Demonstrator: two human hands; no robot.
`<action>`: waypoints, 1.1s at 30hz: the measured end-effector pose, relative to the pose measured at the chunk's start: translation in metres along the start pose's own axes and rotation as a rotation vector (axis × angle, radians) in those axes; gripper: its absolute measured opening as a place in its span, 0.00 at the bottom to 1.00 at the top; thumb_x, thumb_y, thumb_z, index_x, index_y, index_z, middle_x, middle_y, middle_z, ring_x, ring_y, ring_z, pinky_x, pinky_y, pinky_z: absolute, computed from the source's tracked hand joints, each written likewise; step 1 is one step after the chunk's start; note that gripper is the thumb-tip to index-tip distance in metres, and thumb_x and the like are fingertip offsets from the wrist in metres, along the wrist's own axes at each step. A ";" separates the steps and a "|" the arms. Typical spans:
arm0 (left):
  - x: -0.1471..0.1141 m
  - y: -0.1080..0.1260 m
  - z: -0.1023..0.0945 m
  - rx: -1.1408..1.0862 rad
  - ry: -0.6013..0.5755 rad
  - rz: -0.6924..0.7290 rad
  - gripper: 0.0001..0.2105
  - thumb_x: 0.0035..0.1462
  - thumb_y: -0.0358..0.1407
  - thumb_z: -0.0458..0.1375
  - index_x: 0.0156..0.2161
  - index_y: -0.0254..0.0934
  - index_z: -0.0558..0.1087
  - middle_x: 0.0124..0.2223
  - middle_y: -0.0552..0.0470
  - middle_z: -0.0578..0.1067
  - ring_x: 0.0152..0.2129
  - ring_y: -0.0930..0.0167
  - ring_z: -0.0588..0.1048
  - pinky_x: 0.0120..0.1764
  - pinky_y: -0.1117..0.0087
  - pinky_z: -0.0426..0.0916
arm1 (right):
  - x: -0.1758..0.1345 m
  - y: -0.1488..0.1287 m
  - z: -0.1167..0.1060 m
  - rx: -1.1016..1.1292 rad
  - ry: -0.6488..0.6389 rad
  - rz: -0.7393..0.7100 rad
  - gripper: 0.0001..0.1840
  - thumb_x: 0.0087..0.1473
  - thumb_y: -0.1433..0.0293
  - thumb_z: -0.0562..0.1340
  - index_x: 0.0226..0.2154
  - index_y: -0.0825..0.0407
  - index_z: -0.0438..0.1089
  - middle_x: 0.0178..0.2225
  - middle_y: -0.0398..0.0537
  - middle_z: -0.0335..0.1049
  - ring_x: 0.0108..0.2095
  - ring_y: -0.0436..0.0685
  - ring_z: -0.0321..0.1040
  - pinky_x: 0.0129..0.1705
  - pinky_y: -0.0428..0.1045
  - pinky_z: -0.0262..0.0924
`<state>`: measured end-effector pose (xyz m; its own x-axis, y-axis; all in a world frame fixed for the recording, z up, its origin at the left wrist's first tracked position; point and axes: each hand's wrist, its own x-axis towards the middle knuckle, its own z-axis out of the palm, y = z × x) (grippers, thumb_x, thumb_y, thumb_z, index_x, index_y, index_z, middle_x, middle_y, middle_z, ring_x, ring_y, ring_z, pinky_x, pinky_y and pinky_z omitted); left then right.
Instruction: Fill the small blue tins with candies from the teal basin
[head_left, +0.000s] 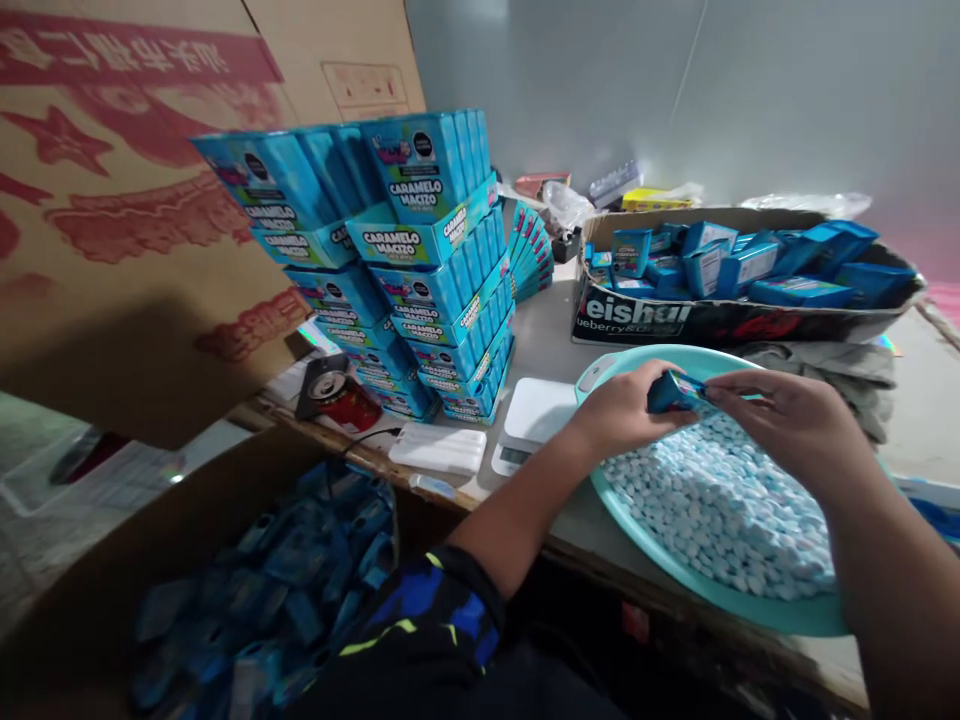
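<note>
Above a turquoise basin [720, 590], my left hand [626, 405] is closed around a small blue candy box [667, 392], which lies tilted on its side. My right hand [795, 415] pinches at the end of the same box, thumb and fingertips together at its edge. What the fingertips grip exactly is too small to make out. Below both hands, the basin holds a heap of small pale blue and white candies [705, 500].
Stacked blue display boxes [420, 245] stand left on the table, near a white scale [536, 415], a power bank [439, 447] and a red can [341, 400]. Behind the basin, a carton [637, 325] holds blue boxes. Lower left, a large carton contains more blue boxes [300, 570].
</note>
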<state>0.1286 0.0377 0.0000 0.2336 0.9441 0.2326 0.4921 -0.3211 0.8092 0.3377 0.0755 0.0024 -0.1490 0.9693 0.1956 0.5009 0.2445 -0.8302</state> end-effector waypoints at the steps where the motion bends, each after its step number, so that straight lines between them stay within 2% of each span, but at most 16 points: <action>1: 0.000 -0.001 0.000 -0.002 0.013 0.011 0.27 0.55 0.49 0.66 0.56 0.40 0.70 0.48 0.49 0.79 0.44 0.64 0.78 0.45 0.66 0.70 | 0.001 0.001 0.001 0.012 0.013 -0.001 0.19 0.43 0.51 0.68 0.33 0.47 0.80 0.35 0.49 0.80 0.37 0.64 0.76 0.43 0.58 0.67; 5: -0.001 -0.001 0.001 0.005 0.078 0.014 0.28 0.52 0.49 0.69 0.55 0.40 0.72 0.47 0.48 0.80 0.43 0.63 0.78 0.46 0.65 0.71 | 0.004 0.002 0.003 0.024 0.042 -0.023 0.18 0.45 0.52 0.67 0.34 0.46 0.80 0.37 0.49 0.80 0.37 0.63 0.75 0.41 0.56 0.67; 10: -0.001 0.000 0.002 0.082 0.095 -0.031 0.27 0.50 0.49 0.70 0.53 0.41 0.75 0.47 0.48 0.81 0.45 0.61 0.79 0.46 0.63 0.72 | 0.005 0.000 0.003 -0.047 0.066 -0.032 0.16 0.45 0.54 0.67 0.31 0.47 0.80 0.31 0.48 0.79 0.33 0.61 0.73 0.37 0.55 0.64; 15: 0.000 0.002 0.001 0.108 0.096 -0.022 0.29 0.51 0.50 0.69 0.55 0.40 0.74 0.46 0.48 0.80 0.43 0.62 0.79 0.45 0.64 0.72 | 0.006 0.004 0.010 0.264 0.014 -0.089 0.25 0.42 0.51 0.74 0.36 0.52 0.79 0.35 0.53 0.80 0.36 0.62 0.75 0.39 0.54 0.67; 17: 0.001 0.002 0.002 0.109 0.082 -0.026 0.29 0.51 0.50 0.69 0.55 0.40 0.73 0.45 0.48 0.80 0.42 0.62 0.79 0.44 0.65 0.71 | 0.006 0.003 0.014 0.366 0.024 -0.127 0.25 0.42 0.51 0.75 0.36 0.52 0.78 0.35 0.53 0.79 0.36 0.61 0.75 0.38 0.53 0.68; 20: 0.001 0.001 0.003 0.072 0.046 -0.012 0.29 0.50 0.49 0.70 0.54 0.39 0.73 0.44 0.49 0.80 0.40 0.64 0.78 0.43 0.65 0.71 | 0.006 -0.001 0.016 0.406 0.095 -0.157 0.24 0.43 0.50 0.75 0.34 0.52 0.77 0.35 0.52 0.79 0.35 0.59 0.74 0.38 0.52 0.68; 24: 0.004 0.002 0.003 0.036 0.064 0.011 0.26 0.50 0.47 0.70 0.51 0.38 0.72 0.44 0.48 0.79 0.41 0.63 0.77 0.44 0.64 0.71 | 0.004 -0.010 0.010 0.385 0.184 -0.107 0.27 0.41 0.47 0.75 0.32 0.52 0.78 0.31 0.50 0.79 0.33 0.58 0.74 0.36 0.51 0.68; 26: 0.008 0.001 0.003 0.012 0.049 0.001 0.24 0.51 0.46 0.69 0.50 0.38 0.72 0.44 0.48 0.78 0.42 0.63 0.77 0.46 0.62 0.71 | 0.005 -0.014 0.008 0.398 0.144 -0.094 0.29 0.41 0.44 0.74 0.33 0.52 0.79 0.32 0.51 0.79 0.34 0.60 0.75 0.37 0.52 0.69; 30: 0.020 -0.004 0.001 -0.004 0.024 -0.054 0.22 0.53 0.44 0.68 0.50 0.39 0.71 0.46 0.48 0.78 0.44 0.61 0.77 0.49 0.59 0.70 | 0.013 -0.019 0.009 0.529 -0.032 -0.113 0.36 0.45 0.34 0.65 0.34 0.51 0.80 0.37 0.54 0.81 0.42 0.65 0.77 0.43 0.55 0.72; 33: 0.024 -0.008 0.001 0.034 0.031 -0.042 0.22 0.53 0.45 0.68 0.51 0.40 0.71 0.45 0.48 0.79 0.43 0.60 0.78 0.48 0.59 0.71 | 0.020 -0.018 0.008 0.602 -0.014 -0.086 0.41 0.54 0.32 0.55 0.34 0.52 0.78 0.40 0.56 0.80 0.46 0.65 0.76 0.44 0.55 0.72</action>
<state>0.1307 0.0626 -0.0018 0.1859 0.9586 0.2158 0.5297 -0.2827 0.7997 0.3190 0.0904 0.0176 -0.1811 0.9451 0.2719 -0.0835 0.2607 -0.9618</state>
